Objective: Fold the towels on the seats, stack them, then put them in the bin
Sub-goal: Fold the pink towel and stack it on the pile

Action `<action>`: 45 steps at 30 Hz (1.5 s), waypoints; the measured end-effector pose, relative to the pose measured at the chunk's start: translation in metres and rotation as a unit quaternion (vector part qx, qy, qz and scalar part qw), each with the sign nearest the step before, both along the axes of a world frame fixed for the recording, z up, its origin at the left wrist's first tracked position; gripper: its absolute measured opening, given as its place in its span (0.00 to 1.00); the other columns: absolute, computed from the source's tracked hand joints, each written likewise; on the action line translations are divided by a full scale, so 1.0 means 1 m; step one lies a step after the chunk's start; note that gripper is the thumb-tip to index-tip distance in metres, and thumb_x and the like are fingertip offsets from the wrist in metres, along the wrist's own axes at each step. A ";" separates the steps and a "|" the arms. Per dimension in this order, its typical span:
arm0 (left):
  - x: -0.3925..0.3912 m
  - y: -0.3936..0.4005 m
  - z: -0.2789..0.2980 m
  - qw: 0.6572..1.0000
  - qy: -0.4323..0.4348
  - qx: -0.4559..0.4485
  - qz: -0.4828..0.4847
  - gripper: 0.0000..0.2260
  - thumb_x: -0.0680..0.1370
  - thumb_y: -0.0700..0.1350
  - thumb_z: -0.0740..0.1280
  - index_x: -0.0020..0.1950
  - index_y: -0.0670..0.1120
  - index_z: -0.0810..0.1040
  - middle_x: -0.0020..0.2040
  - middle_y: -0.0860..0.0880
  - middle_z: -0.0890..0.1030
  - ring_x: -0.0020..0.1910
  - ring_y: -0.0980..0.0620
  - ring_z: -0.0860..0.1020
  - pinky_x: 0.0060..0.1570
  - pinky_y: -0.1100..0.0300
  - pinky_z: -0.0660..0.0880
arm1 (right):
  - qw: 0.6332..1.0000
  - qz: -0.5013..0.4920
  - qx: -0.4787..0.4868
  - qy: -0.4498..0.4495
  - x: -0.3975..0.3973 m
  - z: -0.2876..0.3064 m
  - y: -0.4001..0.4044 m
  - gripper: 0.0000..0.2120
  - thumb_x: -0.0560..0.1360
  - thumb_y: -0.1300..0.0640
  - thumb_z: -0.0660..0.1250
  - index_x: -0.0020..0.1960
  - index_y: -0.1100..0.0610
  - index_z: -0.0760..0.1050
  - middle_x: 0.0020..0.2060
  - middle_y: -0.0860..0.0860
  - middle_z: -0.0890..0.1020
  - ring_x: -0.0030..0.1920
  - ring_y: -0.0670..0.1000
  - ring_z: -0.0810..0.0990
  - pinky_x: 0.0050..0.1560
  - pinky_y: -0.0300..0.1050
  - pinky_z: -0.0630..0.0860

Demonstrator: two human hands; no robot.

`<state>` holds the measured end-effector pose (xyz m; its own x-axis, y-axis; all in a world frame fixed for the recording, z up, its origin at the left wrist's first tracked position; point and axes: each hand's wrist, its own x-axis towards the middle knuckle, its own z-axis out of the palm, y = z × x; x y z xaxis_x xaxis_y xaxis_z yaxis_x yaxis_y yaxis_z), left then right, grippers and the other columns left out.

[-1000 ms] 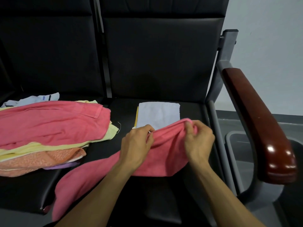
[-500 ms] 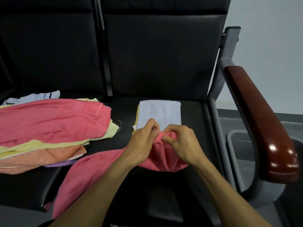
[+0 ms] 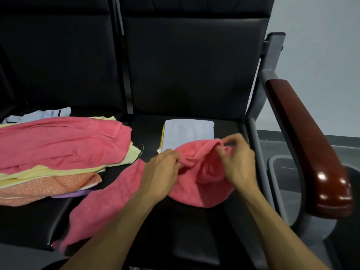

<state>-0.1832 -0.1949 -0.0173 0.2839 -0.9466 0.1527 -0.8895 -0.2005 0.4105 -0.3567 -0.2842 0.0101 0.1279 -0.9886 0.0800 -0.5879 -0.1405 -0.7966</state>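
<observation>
A pink towel (image 3: 198, 180) lies bunched across the front of the right black seat (image 3: 224, 125), its long tail trailing down to the left. My left hand (image 3: 161, 170) grips its top edge on the left. My right hand (image 3: 237, 158) pinches the same edge further right, fingers curled over the fabric. Behind the towel a folded white towel (image 3: 189, 132) rests on a folded yellow one, only a thin edge of which shows. On the left seat sits a loose pile of towels (image 3: 58, 152), pink on top, then yellow, orange and purple. A grey bin (image 3: 280, 172) stands right of the seats.
A dark red wooden armrest (image 3: 303, 143) on a grey metal frame runs between the right seat and the bin. A white cloth with dark marks (image 3: 41, 114) peeks out behind the pile. The seat backs rise close behind.
My hands came together at the towel's top edge half a second ago, then moved apart again. My right hand has shifted right, spreading the bunched edge.
</observation>
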 end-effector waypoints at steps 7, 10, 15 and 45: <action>-0.007 -0.004 0.008 0.980 0.176 -0.039 -0.089 0.06 0.83 0.42 0.62 0.47 0.49 0.72 0.38 0.54 0.74 0.39 0.56 0.72 0.41 0.58 0.69 | 0.953 0.291 0.004 0.082 0.008 -0.016 0.007 0.10 0.74 0.46 0.72 0.55 0.40 0.78 0.44 0.41 0.85 0.47 0.44 0.82 0.52 0.51 0.79; -0.008 -0.005 0.009 0.974 0.204 -0.039 -0.087 0.04 0.82 0.44 0.66 0.47 0.48 0.74 0.31 0.53 0.75 0.31 0.56 0.71 0.34 0.64 0.66 | 0.972 0.219 -0.019 0.082 0.008 -0.016 0.006 0.04 0.75 0.47 0.71 0.43 0.44 0.78 0.35 0.44 0.83 0.39 0.45 0.81 0.43 0.51 0.79; -0.009 -0.004 0.002 0.987 0.134 -0.004 -0.084 0.05 0.75 0.46 0.74 0.43 0.52 0.79 0.31 0.55 0.78 0.33 0.58 0.75 0.38 0.59 0.73 | 0.991 0.137 -0.005 0.003 0.009 -0.008 0.007 0.04 0.74 0.55 0.69 0.41 0.50 0.77 0.33 0.46 0.81 0.36 0.44 0.79 0.35 0.42 0.72; 0.013 -0.010 -0.001 0.898 0.423 -0.086 0.091 0.08 0.80 0.42 0.64 0.44 0.50 0.80 0.38 0.45 0.83 0.39 0.45 0.80 0.47 0.42 0.78 | 0.998 0.025 -0.047 0.046 0.007 -0.012 0.004 0.09 0.71 0.62 0.66 0.43 0.50 0.68 0.32 0.48 0.79 0.36 0.55 0.78 0.36 0.50 0.74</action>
<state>-0.1703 -0.2050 -0.0181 0.5137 -0.8565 -0.0511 -0.2041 -0.1799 0.9623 -0.3500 -0.2799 -0.0018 0.1883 -0.9693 0.1579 -0.6478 -0.2434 -0.7219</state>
